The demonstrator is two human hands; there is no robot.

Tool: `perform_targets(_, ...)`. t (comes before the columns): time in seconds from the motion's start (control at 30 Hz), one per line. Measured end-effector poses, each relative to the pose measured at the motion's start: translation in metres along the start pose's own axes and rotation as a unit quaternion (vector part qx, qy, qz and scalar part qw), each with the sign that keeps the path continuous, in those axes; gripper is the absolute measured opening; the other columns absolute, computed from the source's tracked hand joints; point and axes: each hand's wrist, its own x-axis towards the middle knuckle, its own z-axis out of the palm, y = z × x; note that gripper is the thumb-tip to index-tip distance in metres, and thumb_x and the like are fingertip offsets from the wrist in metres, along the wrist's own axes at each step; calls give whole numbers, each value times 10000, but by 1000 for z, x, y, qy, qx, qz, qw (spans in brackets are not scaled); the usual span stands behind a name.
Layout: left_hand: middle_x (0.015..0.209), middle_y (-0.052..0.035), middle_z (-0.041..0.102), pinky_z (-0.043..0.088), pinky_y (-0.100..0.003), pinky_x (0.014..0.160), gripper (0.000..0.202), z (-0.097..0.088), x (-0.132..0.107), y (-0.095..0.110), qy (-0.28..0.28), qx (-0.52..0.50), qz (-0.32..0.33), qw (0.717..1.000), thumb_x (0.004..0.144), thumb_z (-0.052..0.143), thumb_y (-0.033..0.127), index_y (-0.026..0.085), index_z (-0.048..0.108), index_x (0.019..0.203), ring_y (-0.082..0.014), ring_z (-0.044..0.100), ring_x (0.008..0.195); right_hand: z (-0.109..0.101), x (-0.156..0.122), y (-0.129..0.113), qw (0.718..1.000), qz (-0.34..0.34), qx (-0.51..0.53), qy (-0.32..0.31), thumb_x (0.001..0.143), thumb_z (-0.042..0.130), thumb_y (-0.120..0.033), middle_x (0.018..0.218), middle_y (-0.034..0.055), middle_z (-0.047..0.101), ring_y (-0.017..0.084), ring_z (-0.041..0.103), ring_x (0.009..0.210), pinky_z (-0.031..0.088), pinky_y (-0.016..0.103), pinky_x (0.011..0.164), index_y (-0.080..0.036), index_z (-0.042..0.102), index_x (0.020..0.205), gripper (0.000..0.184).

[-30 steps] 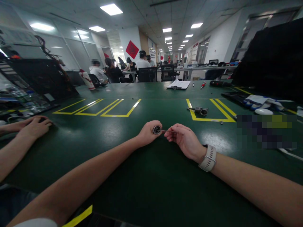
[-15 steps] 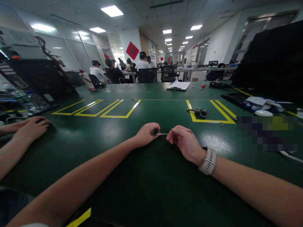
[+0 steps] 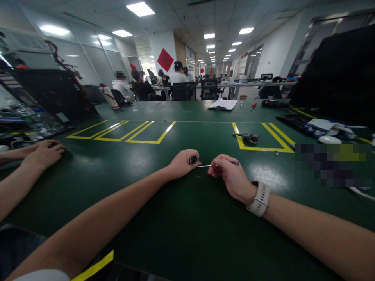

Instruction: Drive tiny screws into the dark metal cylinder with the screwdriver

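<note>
My left hand rests on the green table and is closed round a small round metal part, its open end facing me. My right hand, with a white watch at the wrist, pinches a thin screwdriver whose metal shaft points left. The shaft's tip touches the metal part. A tiny speck, perhaps a screw, lies on the table just below the two hands.
A second metal part with a tool lies in a yellow-taped box ahead right. Another person's hands rest at the left edge. Farther back lie a clipboard, a red screwdriver, gloves and dark equipment.
Both hands stay together and barely shift; the metal part has turned slightly in my left hand, and the screwdriver tip remains at it.
</note>
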Motion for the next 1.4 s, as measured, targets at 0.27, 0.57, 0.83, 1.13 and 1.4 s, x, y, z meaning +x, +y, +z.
perform_targets(0.27,618,38,485,339,-227,537,167,-2,-1,4,-8,-2,-1,1000,723,595,268,165,486,650,-107,453,581,-1,-2,3,997,-61,-31,-23,771,517,-234,606,-5,606,139,532,592,395,297,597,-198,570,653,134)
perform_targets(0.57,639,29,503,339,-237,549,90,-2,-1,5,-11,15,15,1000,714,556,219,167,494,673,-118,475,599,5,-14,-1,925,-213,-299,-95,848,499,-249,767,8,586,165,538,733,394,315,684,-221,616,812,125)
perform_targets(0.83,630,30,494,327,-236,552,133,-1,-1,8,-11,45,36,998,740,560,261,163,501,671,-112,461,586,2,-10,-1,935,-151,-303,-104,840,508,-271,749,13,594,160,542,713,407,309,661,-190,620,767,156)
perform_targets(1.13,658,28,489,341,-235,577,99,-1,-2,7,14,58,41,997,748,553,211,163,493,687,-114,464,622,1,-9,-2,949,-145,-272,-64,842,508,-272,758,9,601,151,550,734,420,306,687,-184,611,756,160)
perform_targets(1.4,627,34,457,344,-212,542,174,-2,-4,8,44,-26,57,997,759,551,261,157,465,648,-93,435,584,-1,-4,2,985,-93,-118,-79,805,545,-282,797,30,633,164,564,768,420,310,671,-184,632,747,143)
